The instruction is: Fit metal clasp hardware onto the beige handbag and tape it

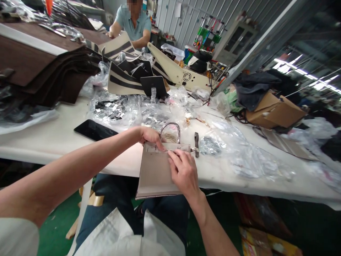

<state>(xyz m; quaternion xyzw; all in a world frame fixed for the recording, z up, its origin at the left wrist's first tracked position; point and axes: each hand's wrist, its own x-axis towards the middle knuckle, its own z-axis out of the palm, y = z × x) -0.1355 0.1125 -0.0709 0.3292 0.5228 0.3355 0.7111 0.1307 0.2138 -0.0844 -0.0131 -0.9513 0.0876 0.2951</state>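
Note:
A flat taupe bag panel (157, 174) overhangs the table's front edge, its lower end tilted toward my lap. A curved handle (178, 128) loops up beyond its top edge. My left hand (152, 138) grips the panel's upper left corner, thumb on the pale strip along the top. Bent over the same strip, my right hand (184, 168) presses its fingertips close to the left thumb. Anything small under those fingertips is hidden. Just right of the panel lies a small dark hand tool (196, 144), beside a clear bag of small grey pieces (211, 145).
A black phone-like slab (93, 130) lies left of my hands. Behind it are plastic bags of shiny metal pieces (110, 110) and striped beige panels (124, 80). Brown sheets (42, 67) are stacked left; a cardboard box (275, 110) stands right. A co-worker (135, 26) is across the table.

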